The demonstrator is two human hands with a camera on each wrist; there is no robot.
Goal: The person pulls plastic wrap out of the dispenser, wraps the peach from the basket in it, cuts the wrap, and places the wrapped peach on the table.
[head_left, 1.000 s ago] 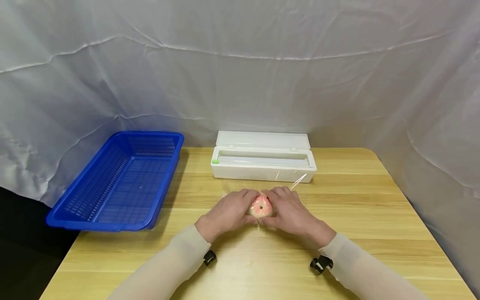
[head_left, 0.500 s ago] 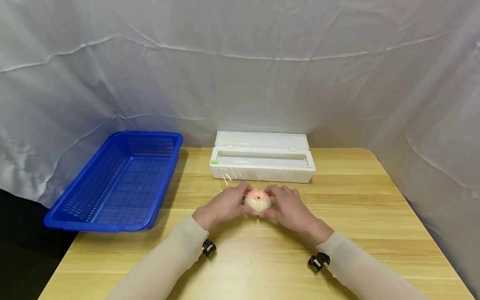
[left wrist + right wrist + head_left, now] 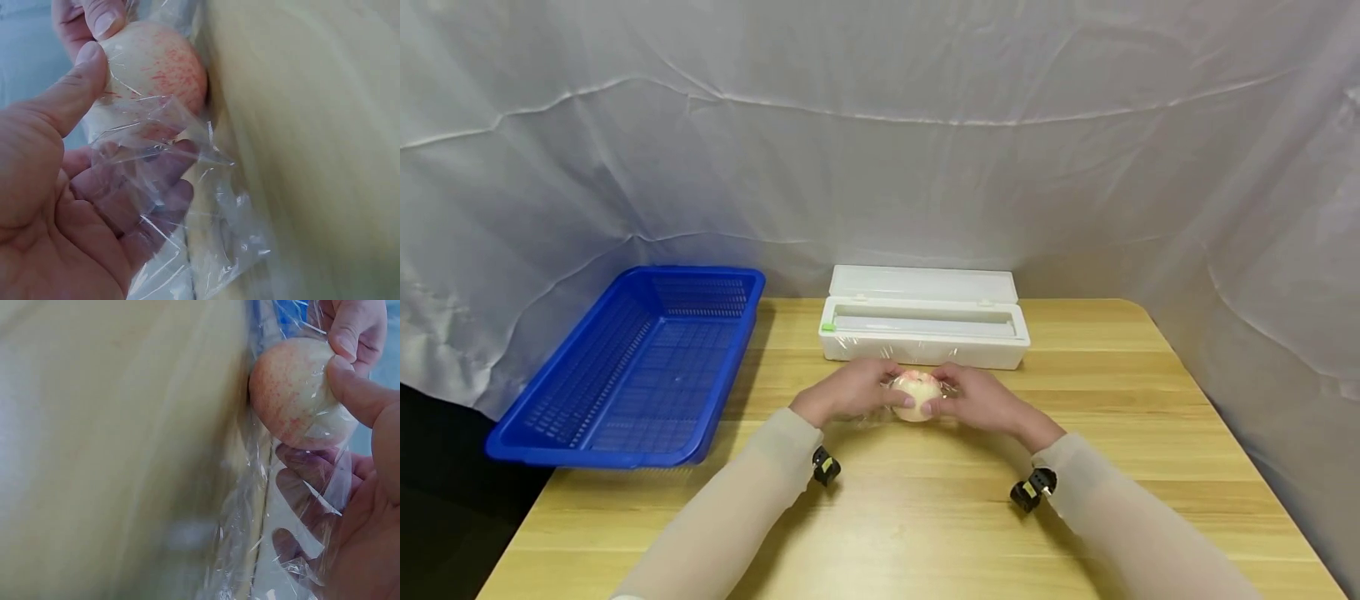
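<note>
Evidently the wrapping step is in hand: the fruit (image 3: 917,400), in front of the open white box (image 3: 925,346) and near it, has clear film (image 3: 225,219) drawn about it. The left hand (image 3: 853,389) and the right hand (image 3: 985,404) grip it from its two sides, thumbs pressed on its near face with their tips close together, fingers bent toward the box side; whether it touches the table (image 3: 925,517), I cannot tell. Loose film spreads past the fruit over the fingers, so the next move seems to call for gathering those flaps in and pressing them snug without letting the fruit turn.
</note>
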